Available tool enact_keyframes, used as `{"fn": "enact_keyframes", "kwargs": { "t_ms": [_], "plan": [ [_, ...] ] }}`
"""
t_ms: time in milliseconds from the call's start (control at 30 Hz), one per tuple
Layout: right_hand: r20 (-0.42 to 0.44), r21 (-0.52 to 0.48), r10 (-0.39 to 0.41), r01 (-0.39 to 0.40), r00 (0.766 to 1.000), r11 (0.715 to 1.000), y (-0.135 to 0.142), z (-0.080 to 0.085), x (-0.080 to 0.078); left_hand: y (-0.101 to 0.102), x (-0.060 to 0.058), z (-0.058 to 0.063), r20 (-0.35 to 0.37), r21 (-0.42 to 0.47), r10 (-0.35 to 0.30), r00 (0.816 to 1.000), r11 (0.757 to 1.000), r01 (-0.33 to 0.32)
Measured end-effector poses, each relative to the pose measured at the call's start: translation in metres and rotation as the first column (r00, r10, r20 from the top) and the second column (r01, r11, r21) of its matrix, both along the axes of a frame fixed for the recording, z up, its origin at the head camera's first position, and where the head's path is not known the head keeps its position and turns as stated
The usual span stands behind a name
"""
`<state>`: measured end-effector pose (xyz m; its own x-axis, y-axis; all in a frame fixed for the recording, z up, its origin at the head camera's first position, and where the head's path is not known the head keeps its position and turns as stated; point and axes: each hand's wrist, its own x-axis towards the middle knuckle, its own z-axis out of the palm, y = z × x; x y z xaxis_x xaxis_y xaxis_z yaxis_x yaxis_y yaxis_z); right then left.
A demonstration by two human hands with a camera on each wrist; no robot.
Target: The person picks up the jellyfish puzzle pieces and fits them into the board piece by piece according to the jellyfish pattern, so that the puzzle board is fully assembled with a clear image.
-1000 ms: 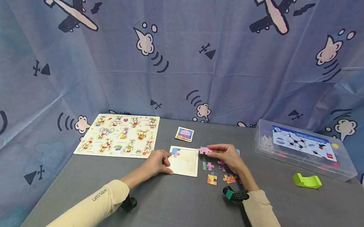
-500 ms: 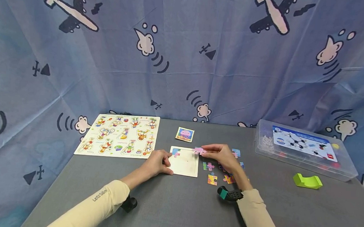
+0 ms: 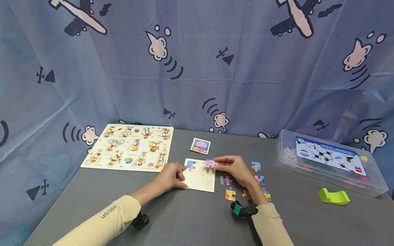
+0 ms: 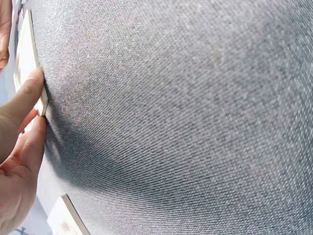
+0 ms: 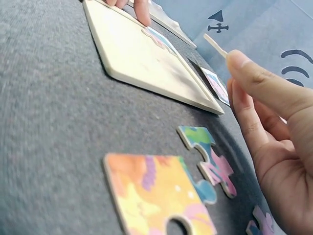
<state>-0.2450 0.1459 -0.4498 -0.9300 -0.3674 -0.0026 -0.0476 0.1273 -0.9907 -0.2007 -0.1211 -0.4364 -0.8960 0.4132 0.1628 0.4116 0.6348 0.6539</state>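
My left hand (image 3: 170,176) grips the left edge of a pale wooden puzzle tray (image 3: 198,180), thumb and fingers at its side and corner in the left wrist view. One blue and pink puzzle piece (image 3: 190,165) lies in the tray's far left corner. Above the tray's far right part, my right hand (image 3: 234,169) pinches a pink puzzle piece (image 3: 210,163) between thumb and fingers. In the right wrist view that held piece (image 5: 215,45) shows edge-on, raised clear of the tray.
Several loose puzzle pieces, among them a yellow one (image 3: 230,194), lie right of the tray. Behind it is a small jellyfish picture card (image 3: 200,145). A large picture board (image 3: 129,147) lies left, a clear plastic box (image 3: 332,163) and a green block (image 3: 333,196) right.
My right hand has moved left with the pink puzzle piece, from beside the tray's right edge to over it. The left hand stays on the tray.
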Motion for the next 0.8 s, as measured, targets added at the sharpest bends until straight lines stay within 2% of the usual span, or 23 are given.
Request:
{"fn": "enact_keyframes", "kwargs": {
  "t_ms": [167,433,800],
  "plan": [
    [0.007,-0.005,0.006,-0.006,1.000,1.000,-0.006,0.000,-0.001,0.000,0.000,0.001,0.018,0.004,0.010,1.000,1.000,-0.010],
    [0.016,-0.028,0.010,-0.010,1.000,1.000,-0.018,0.000,-0.002,0.000,0.001,0.001,0.008,0.019,0.005,1.000,1.000,-0.005],
    [-0.024,0.031,-0.006,0.007,1.000,0.999,-0.030,0.001,-0.001,0.000,-0.001,0.003,0.023,0.003,0.002,1.000,1.000,-0.002]
  ]
}}
